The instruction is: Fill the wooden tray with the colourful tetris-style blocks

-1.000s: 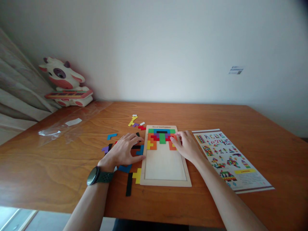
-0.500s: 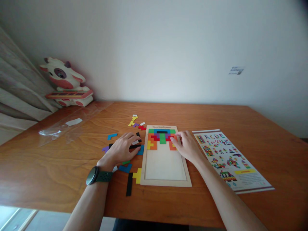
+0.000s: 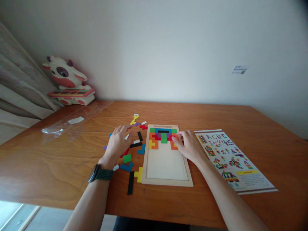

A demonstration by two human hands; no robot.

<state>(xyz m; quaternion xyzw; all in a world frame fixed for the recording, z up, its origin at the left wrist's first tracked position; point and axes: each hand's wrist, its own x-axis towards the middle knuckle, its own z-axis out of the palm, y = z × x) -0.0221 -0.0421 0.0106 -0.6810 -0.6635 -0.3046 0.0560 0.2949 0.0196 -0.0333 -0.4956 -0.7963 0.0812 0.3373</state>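
A wooden puzzle board (image 3: pixel 166 181) lies flat in front of me, its upper part filled with coloured pieces such as a green T piece (image 3: pixel 164 138) and an orange and yellow pair at the left rim. My right hand (image 3: pixel 189 144) rests over the board's upper right edge, fingers curled loosely apart at the orange piece (image 3: pixel 173 146); nothing shows in them. My left hand (image 3: pixel 118 141), with a watch on the wrist, hovers open above loose pieces left of the board. Near it are a black bar (image 3: pixel 136 145), a blue piece (image 3: pixel 141 149) and a green square (image 3: pixel 127 158).
Right of the board lies a printed pattern sheet (image 3: pixel 234 160). A cow toy keyboard (image 3: pixel 71 83) stands at the back left, with a clear plastic bag (image 3: pixel 64 126) before it. Small yellow pieces (image 3: pixel 134 119) and a red piece (image 3: pixel 143 127) lie beyond my left hand.
My left hand has lifted and moved slightly away from me, uncovering the green square and a red piece. My right hand stays at the board's edge. The view has shifted slightly.
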